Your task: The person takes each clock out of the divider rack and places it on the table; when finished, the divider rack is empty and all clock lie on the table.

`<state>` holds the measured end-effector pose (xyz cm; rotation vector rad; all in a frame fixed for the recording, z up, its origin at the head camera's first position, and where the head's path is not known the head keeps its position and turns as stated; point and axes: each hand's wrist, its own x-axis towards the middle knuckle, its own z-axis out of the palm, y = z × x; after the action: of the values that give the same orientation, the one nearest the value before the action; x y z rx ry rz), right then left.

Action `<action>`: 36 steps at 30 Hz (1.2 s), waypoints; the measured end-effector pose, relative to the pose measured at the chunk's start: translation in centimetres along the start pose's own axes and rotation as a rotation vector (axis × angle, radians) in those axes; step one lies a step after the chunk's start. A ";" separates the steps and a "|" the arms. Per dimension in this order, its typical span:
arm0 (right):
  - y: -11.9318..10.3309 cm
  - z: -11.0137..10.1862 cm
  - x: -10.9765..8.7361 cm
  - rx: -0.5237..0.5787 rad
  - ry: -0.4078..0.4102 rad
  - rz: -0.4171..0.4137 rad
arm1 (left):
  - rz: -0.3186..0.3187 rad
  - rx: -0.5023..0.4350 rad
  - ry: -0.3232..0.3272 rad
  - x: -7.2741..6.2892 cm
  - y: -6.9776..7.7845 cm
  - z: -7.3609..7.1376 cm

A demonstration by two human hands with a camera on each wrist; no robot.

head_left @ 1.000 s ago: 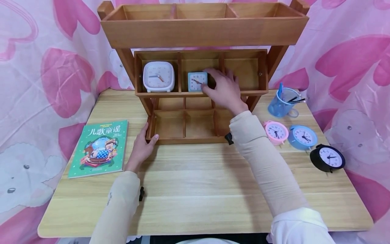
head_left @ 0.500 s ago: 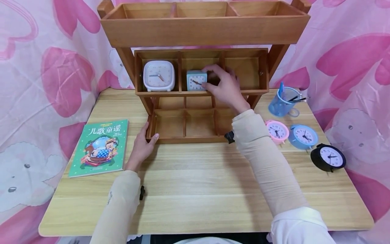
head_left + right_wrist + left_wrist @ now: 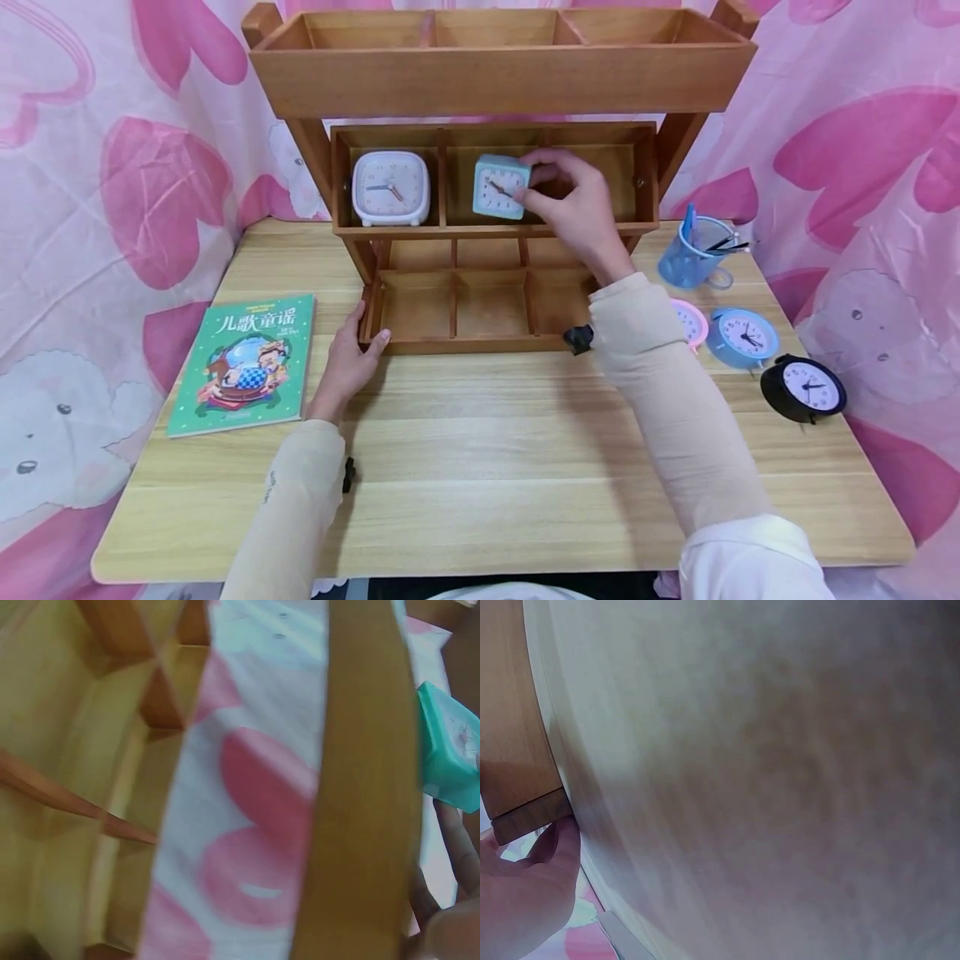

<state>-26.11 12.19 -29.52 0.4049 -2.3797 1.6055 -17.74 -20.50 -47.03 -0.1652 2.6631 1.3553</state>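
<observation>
My right hand [image 3: 583,207] pinches a small square alarm clock [image 3: 495,188] with a light teal case by its right side, thumb in front. It holds the clock tilted before the middle compartment of the wooden shelf's middle tier. In the right wrist view the teal clock [image 3: 444,757] shows at the right edge, with fingers [image 3: 459,851] under it. A larger white square clock [image 3: 392,189] stands upright in the left compartment. My left hand [image 3: 347,367] grips the lower left corner of the wooden shelf [image 3: 465,345], thumb at the front; the left wrist view shows its fingers around the board end [image 3: 532,815].
On the right of the table [image 3: 480,483] stand a pink round clock [image 3: 692,323], partly behind the right sleeve, a blue one [image 3: 742,337] and a black one [image 3: 802,388]. Behind them is a blue pen cup [image 3: 686,262]. A green children's book [image 3: 243,367] lies left.
The teal clock has risen off the middle compartment's floor and tilted, moving slightly right with my right hand. My left hand stays at the shelf corner.
</observation>
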 end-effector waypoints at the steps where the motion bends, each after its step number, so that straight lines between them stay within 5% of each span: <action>1: -0.3 -0.5 -0.2 0.032 0.018 -0.018 | -0.003 0.000 -0.002 0.0 0.0 0.1; 5: -1.4 -3.2 -1.8 0.164 0.057 -0.070 | -0.009 0.006 -0.005 0.1 0.0 0.2; 8: -1.5 -5.9 -4.1 0.205 0.081 -0.029 | -0.005 0.008 -0.007 0.1 0.0 0.3; 11: -0.6 -8.7 -7.2 0.144 0.127 0.055 | 0.000 0.017 -0.012 0.0 0.0 0.3; 16: 3.4 -12.7 -13.0 -0.115 0.153 0.255 | -0.002 0.031 -0.009 -0.2 -0.1 0.3; 21: 8.4 -15.0 -17.8 -0.280 0.014 0.393 | -0.009 0.038 -0.002 -0.1 -0.1 0.1; 25: 11.3 -15.7 -20.1 -0.272 -0.126 0.479 | -0.012 0.041 -0.001 0.0 -0.1 0.0; 31: 13.3 -15.8 -21.1 -0.200 -0.233 0.585 | -0.021 0.029 -0.005 0.1 -0.3 0.1; 36: 13.8 -16.1 -21.0 -0.280 -0.299 0.611 | -0.015 0.032 -0.003 0.2 -0.3 0.1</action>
<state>-10.72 33.99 -42.88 -0.1749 -3.1184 1.4545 -17.85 -20.62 -47.37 -0.1793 2.6732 1.3069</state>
